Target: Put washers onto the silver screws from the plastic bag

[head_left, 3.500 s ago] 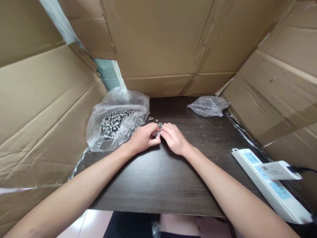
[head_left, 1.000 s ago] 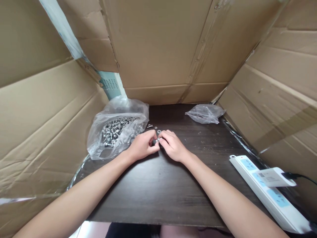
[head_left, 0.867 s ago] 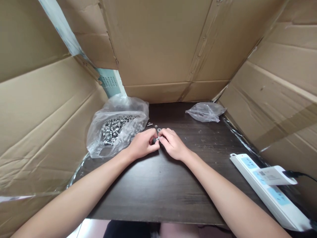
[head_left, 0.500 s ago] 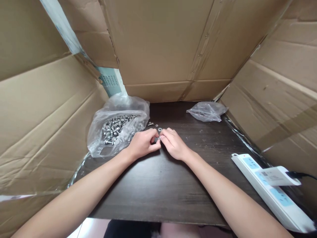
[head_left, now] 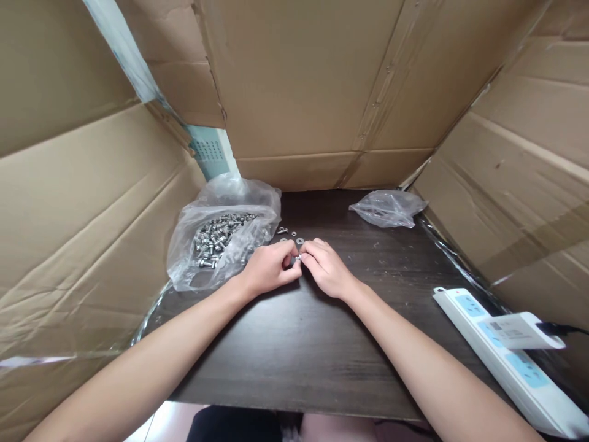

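Fingertips (head_left: 294,250) of both hands meet over a tiny metal piece (head_left: 297,258), pinched between them near the table's (head_left: 294,356) far middle; too small to tell bolt from nut. The left hand (head_left: 269,270) and right hand (head_left: 327,270) touch there. Loose washers (head_left: 294,235) lie just beyond. A clear bag of bolts (head_left: 221,242) sits toward the far left corner, a crumpled bag (head_left: 389,207) at the far right. A power strip (head_left: 501,356) along the right edge is cut off by the frame.

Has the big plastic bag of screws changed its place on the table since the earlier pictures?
No. The bag of screws lies against the left cardboard wall, its mouth beside the loose washers, as before.
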`<state>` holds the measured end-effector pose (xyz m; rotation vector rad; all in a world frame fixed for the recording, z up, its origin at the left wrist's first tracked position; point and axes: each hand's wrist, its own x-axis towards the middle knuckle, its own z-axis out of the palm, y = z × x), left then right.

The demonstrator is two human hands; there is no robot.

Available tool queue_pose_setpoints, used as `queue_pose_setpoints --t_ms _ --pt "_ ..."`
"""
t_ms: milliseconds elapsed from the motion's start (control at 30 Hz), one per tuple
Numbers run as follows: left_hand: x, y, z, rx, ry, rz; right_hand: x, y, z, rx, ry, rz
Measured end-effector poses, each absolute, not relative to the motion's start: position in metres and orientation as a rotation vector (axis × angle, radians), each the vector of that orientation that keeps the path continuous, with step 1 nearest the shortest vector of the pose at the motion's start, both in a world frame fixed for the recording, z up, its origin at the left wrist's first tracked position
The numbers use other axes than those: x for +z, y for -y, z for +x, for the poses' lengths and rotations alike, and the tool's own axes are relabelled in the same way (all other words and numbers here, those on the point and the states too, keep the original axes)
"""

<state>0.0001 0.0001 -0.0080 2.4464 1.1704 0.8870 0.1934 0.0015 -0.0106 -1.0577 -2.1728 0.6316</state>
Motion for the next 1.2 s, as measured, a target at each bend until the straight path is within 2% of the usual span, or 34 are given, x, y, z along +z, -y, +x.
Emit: queue_pose_setpoints --t_ms 1200 --pt "-0.0079 -0.0007 0.0002 0.884 -1.182 2.398 -0.0096 0.0002 0.1946 0.605 2.153 -1.059"
